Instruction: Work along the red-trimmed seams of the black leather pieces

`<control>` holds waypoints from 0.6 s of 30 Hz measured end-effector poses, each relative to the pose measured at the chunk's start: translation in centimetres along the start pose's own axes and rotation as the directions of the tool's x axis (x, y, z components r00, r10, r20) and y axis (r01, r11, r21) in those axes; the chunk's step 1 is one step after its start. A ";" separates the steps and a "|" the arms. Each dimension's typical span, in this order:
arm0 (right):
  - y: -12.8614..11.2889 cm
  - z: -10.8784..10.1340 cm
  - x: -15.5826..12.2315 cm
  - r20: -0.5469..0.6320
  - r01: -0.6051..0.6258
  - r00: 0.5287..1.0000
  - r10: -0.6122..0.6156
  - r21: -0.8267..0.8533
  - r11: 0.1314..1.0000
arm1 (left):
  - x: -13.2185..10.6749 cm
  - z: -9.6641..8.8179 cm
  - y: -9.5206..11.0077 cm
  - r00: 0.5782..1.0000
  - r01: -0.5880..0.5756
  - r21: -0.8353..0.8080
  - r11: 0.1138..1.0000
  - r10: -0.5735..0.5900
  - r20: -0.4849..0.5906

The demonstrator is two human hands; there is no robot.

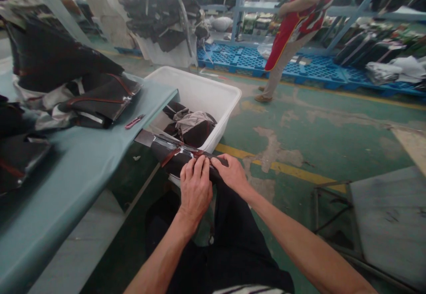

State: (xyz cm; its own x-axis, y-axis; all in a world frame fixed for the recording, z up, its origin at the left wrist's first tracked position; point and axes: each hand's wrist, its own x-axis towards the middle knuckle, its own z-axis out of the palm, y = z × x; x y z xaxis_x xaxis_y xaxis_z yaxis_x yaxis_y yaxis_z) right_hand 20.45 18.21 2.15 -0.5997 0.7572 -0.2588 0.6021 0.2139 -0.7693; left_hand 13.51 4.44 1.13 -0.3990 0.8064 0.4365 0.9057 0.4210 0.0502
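A dark, glossy bag piece with reddish-brown trim lies across my lap, reaching from the table's corner toward my knees. My left hand grips its near end from above, fingers curled over it. My right hand pinches the same end from the right, thumb touching the left hand's fingers. Just behind the piece stands a white plastic bin holding dark and grey fabric pieces.
A teal-covered table on the left carries stacks of dark bags and a small red tool. A person in a red apron stands by blue pallets and shelving. A grey metal stand is at right.
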 end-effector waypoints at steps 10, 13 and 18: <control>2.5 1.4 -0.3 -0.169 0.234 0.959 -0.229 0.010 0.972 | 0.2 -0.6 0.4 0.992 0.073 -0.005 0.997 -0.072 0.101; 3.6 1.3 -0.4 -0.176 0.377 0.918 -0.356 0.102 0.921 | 0.2 -0.7 0.5 0.989 0.081 -0.012 0.997 -0.079 0.122; 4.7 0.4 0.2 -0.028 0.494 0.864 -0.502 0.232 0.838 | 0.2 -0.8 0.7 0.990 0.074 0.004 0.997 -0.074 0.122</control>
State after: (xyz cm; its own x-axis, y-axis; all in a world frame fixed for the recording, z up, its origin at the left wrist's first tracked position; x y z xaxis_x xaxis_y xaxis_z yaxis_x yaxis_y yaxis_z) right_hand 23.00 19.11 -1.72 -0.8057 0.5647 0.1788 0.0859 0.4100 -0.9080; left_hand 14.23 4.58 1.95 -0.4795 0.8177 0.3184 0.8730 0.4813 0.0786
